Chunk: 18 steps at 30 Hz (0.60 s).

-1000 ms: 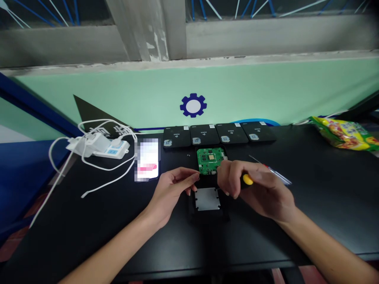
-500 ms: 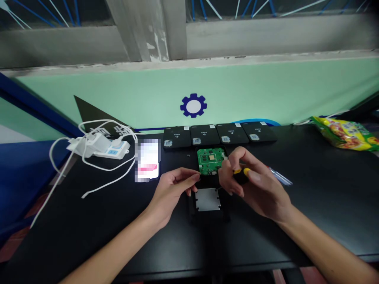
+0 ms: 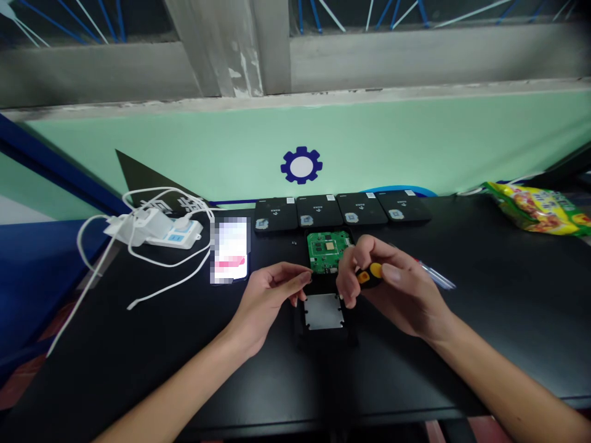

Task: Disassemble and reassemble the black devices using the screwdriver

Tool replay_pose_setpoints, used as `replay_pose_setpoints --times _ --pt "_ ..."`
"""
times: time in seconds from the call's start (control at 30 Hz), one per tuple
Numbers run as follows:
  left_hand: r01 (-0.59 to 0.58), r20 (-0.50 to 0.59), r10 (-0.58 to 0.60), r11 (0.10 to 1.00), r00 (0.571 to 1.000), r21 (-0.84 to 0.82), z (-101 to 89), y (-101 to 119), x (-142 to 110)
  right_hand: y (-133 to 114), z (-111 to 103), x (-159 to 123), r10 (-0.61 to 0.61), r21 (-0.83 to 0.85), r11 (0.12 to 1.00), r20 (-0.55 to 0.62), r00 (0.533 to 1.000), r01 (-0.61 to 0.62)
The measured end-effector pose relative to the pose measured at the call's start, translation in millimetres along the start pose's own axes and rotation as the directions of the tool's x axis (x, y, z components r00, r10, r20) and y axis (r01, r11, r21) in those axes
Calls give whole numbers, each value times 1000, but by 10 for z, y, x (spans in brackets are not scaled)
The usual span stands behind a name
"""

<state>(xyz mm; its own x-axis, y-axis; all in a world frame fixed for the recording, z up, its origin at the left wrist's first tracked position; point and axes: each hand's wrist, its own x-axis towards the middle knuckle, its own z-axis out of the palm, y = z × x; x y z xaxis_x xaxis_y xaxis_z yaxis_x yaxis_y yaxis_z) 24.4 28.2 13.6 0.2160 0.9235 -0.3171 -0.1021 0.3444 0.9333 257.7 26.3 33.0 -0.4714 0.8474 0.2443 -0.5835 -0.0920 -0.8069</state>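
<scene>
A green circuit board (image 3: 329, 249) lies in a black casing. Just in front of it sits a silver metal plate (image 3: 323, 311) with notched edges, in a dark case part. My left hand (image 3: 265, 301) is at the board's near left corner, thumb and forefinger pinched together; anything between them is too small to make out. To the right of the board, my right hand (image 3: 397, 289) is wrapped round a screwdriver (image 3: 370, 275) with a black and yellow handle. Its shaft and tip are hidden by my fingers.
Several black boxes (image 3: 318, 211) stand in a row along the wall. At left are a lit phone (image 3: 231, 249) and a white power strip (image 3: 182, 234) with tangled cables. Tiny screws (image 3: 294, 242) lie left of the board. A clear-shafted pen-like item (image 3: 436, 274) and yellow-green packet (image 3: 538, 209) are at right.
My right hand has turned a little and drawn slightly left, so more of the screwdriver's yellow handle end shows. My left hand has barely moved.
</scene>
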Motion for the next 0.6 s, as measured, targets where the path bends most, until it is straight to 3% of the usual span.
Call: replay_pose_setpoints --times 0.17,0.6 --pt "-6 12 6 1000 1000 19 -11 -14 11 10 -8 -5 16 18 1000 34 999 -16" --pt "5 9 -5 995 1000 96 12 16 0 29 -64 21 -58 -174 983 43 997 65"
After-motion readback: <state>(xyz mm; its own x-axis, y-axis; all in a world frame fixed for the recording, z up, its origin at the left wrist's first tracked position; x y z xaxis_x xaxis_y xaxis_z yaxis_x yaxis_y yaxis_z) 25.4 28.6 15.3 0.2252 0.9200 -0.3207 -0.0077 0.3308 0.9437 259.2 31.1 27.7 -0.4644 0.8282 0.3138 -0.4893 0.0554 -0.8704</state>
